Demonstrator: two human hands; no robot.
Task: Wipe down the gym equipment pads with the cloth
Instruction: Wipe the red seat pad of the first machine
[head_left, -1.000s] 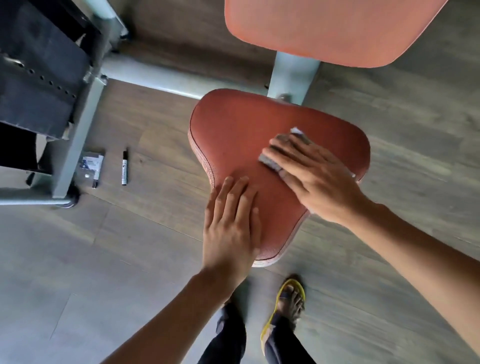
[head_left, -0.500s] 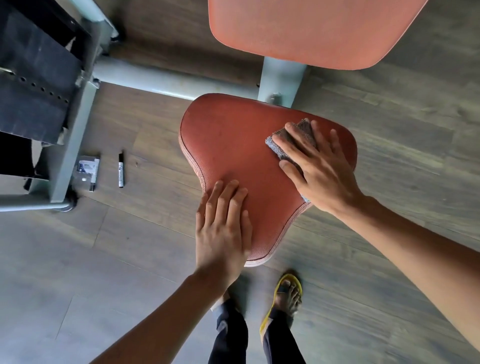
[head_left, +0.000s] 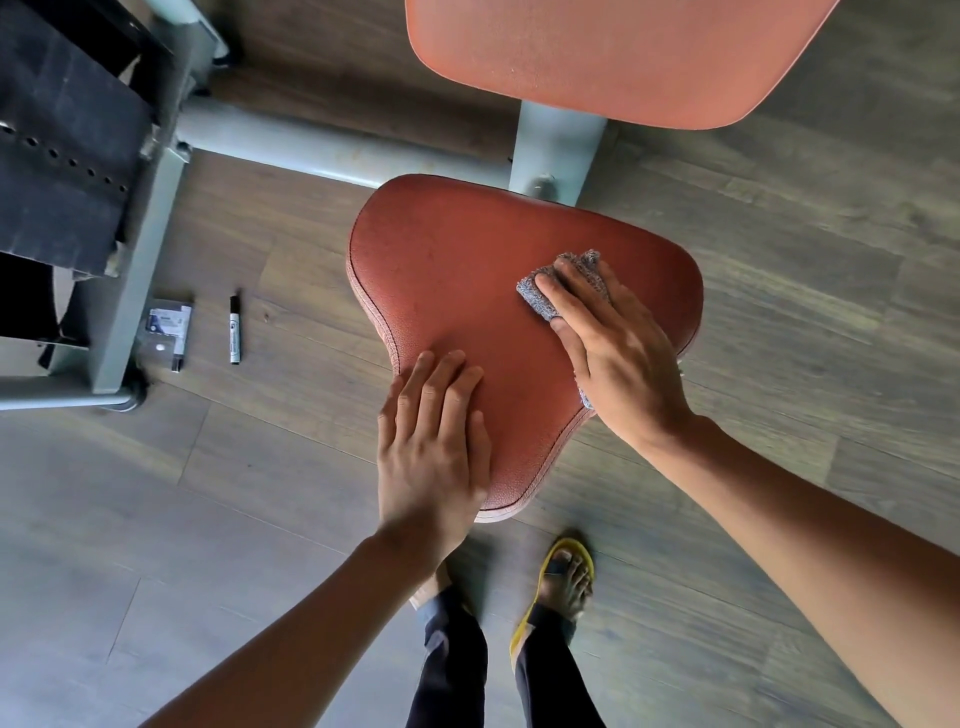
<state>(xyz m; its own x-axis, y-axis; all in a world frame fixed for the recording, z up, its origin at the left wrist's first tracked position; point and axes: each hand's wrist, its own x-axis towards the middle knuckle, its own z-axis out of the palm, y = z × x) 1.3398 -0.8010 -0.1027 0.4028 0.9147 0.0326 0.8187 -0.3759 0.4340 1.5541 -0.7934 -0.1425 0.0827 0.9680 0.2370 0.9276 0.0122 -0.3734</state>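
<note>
A rust-red seat pad (head_left: 457, 280), rounded and narrowing toward me, fills the middle of the head view. My right hand (head_left: 618, 353) presses flat on a grey cloth (head_left: 545, 293) on the pad's right half; the cloth pokes out past my fingertips and under my palm. My left hand (head_left: 431, 447) lies flat, fingers together, on the pad's narrow near end, holding nothing. A second red pad (head_left: 613, 57), the backrest, hangs above at the top of the view.
A grey metal frame (head_left: 332, 150) and post (head_left: 556, 150) carry the pads. A dark weight stack (head_left: 62, 156) stands at the left. On the wooden floor lie a black marker (head_left: 235, 330) and a small packet (head_left: 167, 327). My feet (head_left: 563, 582) stand below the pad.
My right hand slid the cloth from the pad's middle toward its far right, then a little back toward the centre. My left hand stayed on the near end.
</note>
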